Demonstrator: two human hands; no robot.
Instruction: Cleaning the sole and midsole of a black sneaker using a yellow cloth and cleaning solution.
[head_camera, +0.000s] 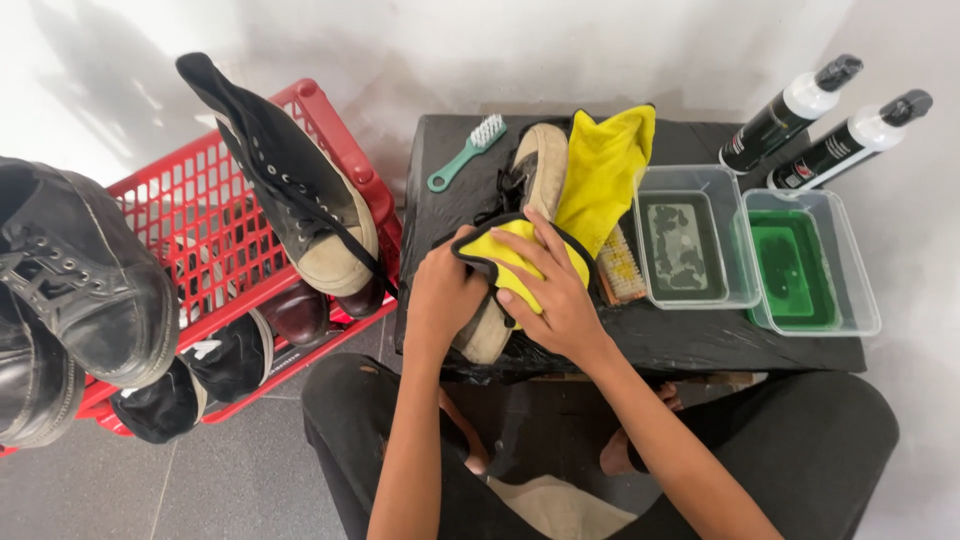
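- Right hand (552, 290), centre of frame: fingers spread and pressed flat on a yellow cloth (525, 262) with a dark hem, wrapped over the shoe.
- Left hand (442, 290), just left of it: fingers curled, gripping the cloth's left edge against the shoe.
- Shoe (538, 165): a worn, pale-soled sneaker lying sole-up on the black table (700, 345), running from the near table edge up toward the far edge; its middle is hidden under the cloth and hands.
- A second yellow cloth (605, 170) lies touching the shoe's right side, reaching the far table edge.
- A pale bristle brush (622, 268) sits just right of the hands, against the first tub.
- Two clear tubs: dark liquid (690, 245), green liquid (805, 265), side by side, filling the table's right half up to its near edge.
- Green-handled brush (465, 150) lies at the table's upper left, with bare surface around it.
- Two spray bottles (830, 125) stand at upper right.
- Red crate (200, 210) with shoes abuts the table's left edge; a black high-top (290, 190) stands out of it.
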